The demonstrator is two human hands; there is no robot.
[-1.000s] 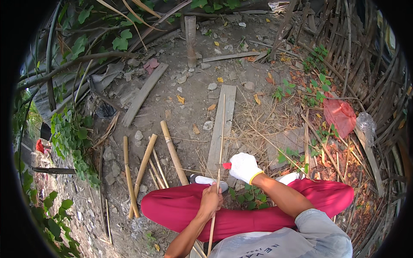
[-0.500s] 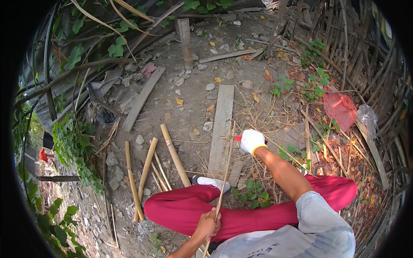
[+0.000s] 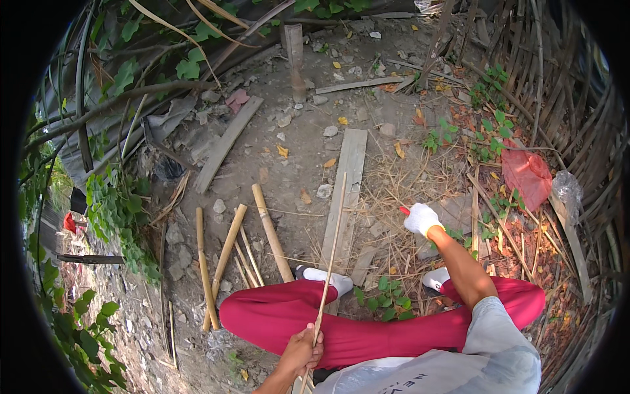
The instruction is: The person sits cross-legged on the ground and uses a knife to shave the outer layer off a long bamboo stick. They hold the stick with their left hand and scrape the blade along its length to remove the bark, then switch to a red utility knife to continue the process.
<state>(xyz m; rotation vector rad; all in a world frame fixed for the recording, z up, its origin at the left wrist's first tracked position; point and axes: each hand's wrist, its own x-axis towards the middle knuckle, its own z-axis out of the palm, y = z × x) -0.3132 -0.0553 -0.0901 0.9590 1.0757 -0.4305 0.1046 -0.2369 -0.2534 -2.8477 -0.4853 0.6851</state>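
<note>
The left hand point(image 3: 303, 351) is clamping a seemingly pared stick point(image 3: 337, 230), the gloved right hand point(image 3: 423, 220) is clasping a red tool point(image 3: 404, 211), and apparently unsplit poles point(image 3: 272, 233) are lying left.

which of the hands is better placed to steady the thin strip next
Probably the left hand: it grips the thin strip, while the gloved right hand is apart from it, holding a red object.

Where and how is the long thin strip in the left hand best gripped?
Probably along the near part of the strip, coming from its left, as the left hand does: it is slender and slants up and away, leaving its far length free.
</note>
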